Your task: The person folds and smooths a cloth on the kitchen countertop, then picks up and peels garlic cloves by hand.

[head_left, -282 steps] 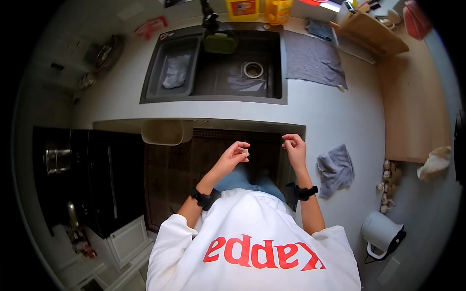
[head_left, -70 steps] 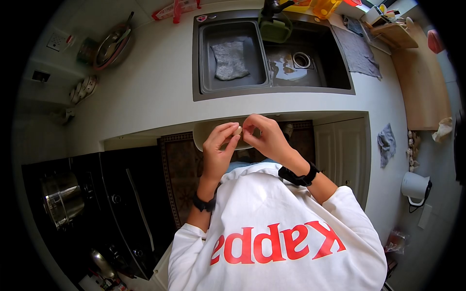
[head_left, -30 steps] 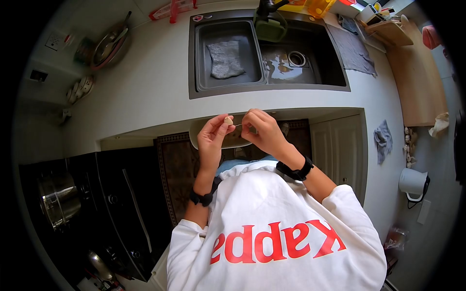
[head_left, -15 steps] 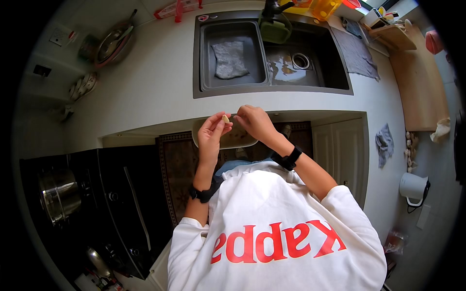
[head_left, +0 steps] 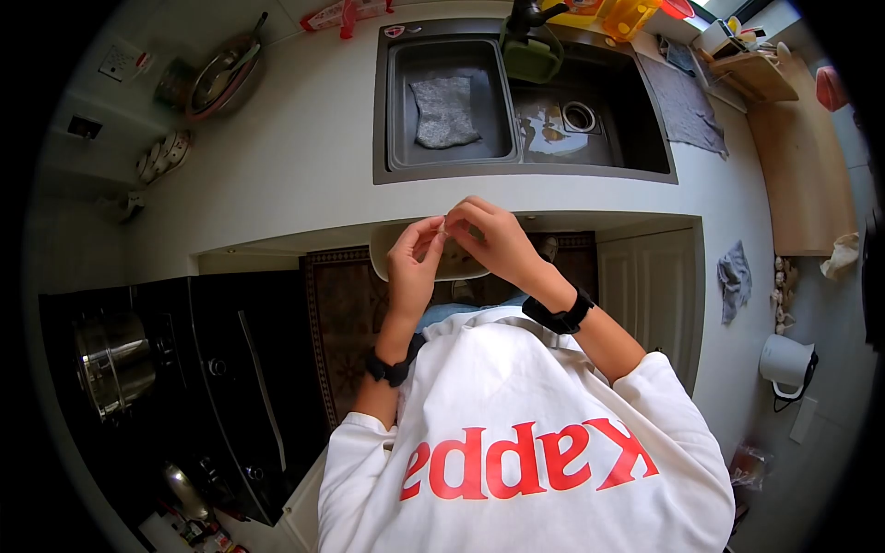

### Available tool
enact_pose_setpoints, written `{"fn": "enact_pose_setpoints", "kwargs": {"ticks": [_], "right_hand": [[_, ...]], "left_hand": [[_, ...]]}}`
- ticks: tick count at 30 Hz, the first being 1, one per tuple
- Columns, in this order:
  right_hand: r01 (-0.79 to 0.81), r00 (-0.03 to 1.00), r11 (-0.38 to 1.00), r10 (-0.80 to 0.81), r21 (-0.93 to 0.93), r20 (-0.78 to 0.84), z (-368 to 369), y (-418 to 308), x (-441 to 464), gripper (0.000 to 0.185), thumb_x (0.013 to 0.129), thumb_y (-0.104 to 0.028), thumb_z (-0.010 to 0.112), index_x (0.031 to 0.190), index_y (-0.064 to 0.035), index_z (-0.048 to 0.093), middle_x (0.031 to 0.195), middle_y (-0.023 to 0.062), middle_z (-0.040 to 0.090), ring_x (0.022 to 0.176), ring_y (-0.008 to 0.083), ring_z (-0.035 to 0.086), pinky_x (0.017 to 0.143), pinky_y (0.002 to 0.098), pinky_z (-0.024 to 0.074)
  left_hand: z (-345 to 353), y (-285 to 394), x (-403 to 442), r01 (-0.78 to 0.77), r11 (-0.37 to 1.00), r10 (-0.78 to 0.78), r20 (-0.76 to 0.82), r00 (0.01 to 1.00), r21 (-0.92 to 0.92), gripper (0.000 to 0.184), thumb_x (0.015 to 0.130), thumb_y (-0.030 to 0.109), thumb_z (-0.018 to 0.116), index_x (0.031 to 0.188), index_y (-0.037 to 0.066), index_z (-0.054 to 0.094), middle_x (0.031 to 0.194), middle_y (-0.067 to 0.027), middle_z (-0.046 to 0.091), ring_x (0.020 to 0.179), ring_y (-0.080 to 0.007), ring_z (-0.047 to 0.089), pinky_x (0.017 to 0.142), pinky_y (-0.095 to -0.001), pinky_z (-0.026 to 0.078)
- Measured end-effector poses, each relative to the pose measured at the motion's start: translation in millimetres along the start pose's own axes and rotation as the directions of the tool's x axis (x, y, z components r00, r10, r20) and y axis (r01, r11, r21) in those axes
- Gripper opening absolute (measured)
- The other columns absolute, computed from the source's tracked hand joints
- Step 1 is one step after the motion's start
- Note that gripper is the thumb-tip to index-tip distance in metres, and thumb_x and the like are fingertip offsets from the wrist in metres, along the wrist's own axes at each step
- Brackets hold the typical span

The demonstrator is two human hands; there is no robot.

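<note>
Over a pale bin [head_left: 466, 269] below the counter's front edge, my two hands meet at the fingertips. My left hand [head_left: 415, 263] pinches a small pale piece [head_left: 443, 229], mostly hidden by the fingers; it looks like a garlic clove. My right hand [head_left: 490, 235] has its thumb and finger closed on the same piece from the other side. Each wrist wears a black band. Beyond the hands, the dark sink [head_left: 525, 170] has a grey cloth [head_left: 446, 111] lying in its left basin.
A green strainer [head_left: 533, 61] hangs by the tap. Right of the sink are a grey mat [head_left: 682, 109], a wooden board [head_left: 802, 175], a crumpled cloth [head_left: 735, 281], garlic bulbs [head_left: 784, 293] and a kettle [head_left: 785, 360]. A steel pot [head_left: 115, 365] stands on the black stove at left.
My right hand has come back to my left hand and now touches the piece, which was in plain view between my left fingers half a second ago. The view has shifted slightly.
</note>
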State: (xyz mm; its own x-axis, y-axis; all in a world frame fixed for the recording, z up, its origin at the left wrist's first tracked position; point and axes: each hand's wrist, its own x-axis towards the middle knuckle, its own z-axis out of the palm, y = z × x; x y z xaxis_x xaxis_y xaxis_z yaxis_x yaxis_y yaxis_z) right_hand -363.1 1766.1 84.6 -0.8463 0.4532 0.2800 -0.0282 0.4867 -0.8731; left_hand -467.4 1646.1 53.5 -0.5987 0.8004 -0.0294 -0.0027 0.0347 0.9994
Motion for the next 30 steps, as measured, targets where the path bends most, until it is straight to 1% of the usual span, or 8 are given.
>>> {"fn": "enact_pose_setpoints", "kwargs": {"ticks": [3,6,12,15,21,24,26,30], "right_hand": [[0.056,0.998,0.994,-0.056,-0.093,0.002,-3.0,0.7,-0.2,0.012,0.077,0.002,0.06,0.087,-0.0007,0.055,0.084,0.01,0.056,0.075,0.0249,0.059,0.063,0.0307,0.0481],[0.113,0.993,0.979,-0.106,-0.171,0.052,-9.0,4.7,1.4,0.011,0.077,0.001,0.06,0.087,-0.001,0.055,0.083,0.0105,0.056,0.074,0.027,0.058,0.063,0.0321,0.0476],[0.152,0.983,0.968,-0.127,-0.2,0.133,-15.3,5.2,3.6,0.009,0.077,-0.002,0.059,0.083,-0.0012,0.052,0.08,0.0112,0.054,0.075,0.0299,0.055,0.065,0.0361,0.0449],[0.164,0.98,0.962,-0.134,-0.218,0.148,-12.6,8.5,2.6,0.01,0.077,-0.004,0.058,0.082,-0.0014,0.05,0.079,0.0114,0.052,0.075,0.0309,0.053,0.066,0.0376,0.0428],[0.168,0.984,0.95,-0.145,-0.264,0.103,-6.1,7.1,-1.0,0.011,0.077,-0.003,0.057,0.084,-0.0031,0.049,0.079,0.0101,0.052,0.076,0.0301,0.052,0.069,0.0363,0.0414],[0.16,0.986,0.96,-0.145,-0.229,0.083,-5.8,8.3,0.0,0.013,0.075,-0.002,0.058,0.085,-0.0034,0.049,0.08,0.0097,0.052,0.076,0.0298,0.052,0.069,0.036,0.0418],[0.16,0.986,0.967,-0.149,-0.199,0.068,-7.3,7.8,2.4,0.016,0.074,0.0,0.061,0.085,-0.0033,0.05,0.08,0.0095,0.053,0.077,0.029,0.052,0.069,0.0353,0.0422],[0.187,0.981,0.96,-0.172,-0.208,0.088,-9.7,9.2,5.7,0.015,0.074,-0.002,0.062,0.085,-0.0032,0.051,0.082,0.009,0.054,0.078,0.0283,0.053,0.071,0.0348,0.0429]], "left_hand": [[3.5,-1.5,0.9,-0.054,0.999,0.054,-0.055,0.997,-0.005,0.018,0.085,0.003,0.057,0.102,-0.001,0.06,0.094,-0.0062,0.064,0.084,-0.0108,0.061,0.075,-0.0222,0.048],[3.3,0.3,0.9,-0.034,0.999,0.034,-0.025,0.999,0.015,0.018,0.085,0.002,0.057,0.101,-0.001,0.061,0.093,-0.0066,0.064,0.083,-0.0107,0.061,0.074,-0.0221,0.048],[2.8,1.9,1.5,-0.106,0.991,0.105,0.02,0.994,0.076,0.017,0.083,-0.001,0.057,0.099,-0.002,0.062,0.092,-0.0071,0.064,0.082,-0.0111,0.061,0.074,-0.0224,0.048],[-0.4,1.2,0.6,-0.072,0.994,0.066,0.072,0.995,0.082,0.019,0.086,0.0,0.056,0.104,-0.003,0.06,0.098,-0.0049,0.063,0.089,-0.0097,0.059,0.081,-0.0214,0.046],[-1.1,4.8,-0.4,-0.033,0.998,0.029,0.064,0.998,0.058,0.02,0.085,0.0,0.057,0.105,-0.002,0.06,0.098,-0.0053,0.063,0.09,-0.0093,0.058,0.081,-0.0214,0.045],[0.1,0.2,0.5,-0.019,0.997,0.021,0.027,0.999,-0.073,0.018,0.084,0.001,0.058,0.101,-0.002,0.061,0.094,-0.0053,0.064,0.085,-0.0096,0.06,0.077,-0.0216,0.047],[-0.1,0.6,0.6,-0.001,0.992,0.005,0.029,1.0,-0.123,0.019,0.085,0.002,0.057,0.103,-0.002,0.06,0.096,-0.0052,0.063,0.087,-0.0095,0.059,0.078,-0.0213,0.046],[-0.8,1.1,1.4,0.035,0.985,-0.028,0.045,0.999,-0.168,0.021,0.086,0.002,0.057,0.106,-0.002,0.059,0.097,-0.0054,0.063,0.089,-0.0095,0.059,0.081,-0.0211,0.045]]}}
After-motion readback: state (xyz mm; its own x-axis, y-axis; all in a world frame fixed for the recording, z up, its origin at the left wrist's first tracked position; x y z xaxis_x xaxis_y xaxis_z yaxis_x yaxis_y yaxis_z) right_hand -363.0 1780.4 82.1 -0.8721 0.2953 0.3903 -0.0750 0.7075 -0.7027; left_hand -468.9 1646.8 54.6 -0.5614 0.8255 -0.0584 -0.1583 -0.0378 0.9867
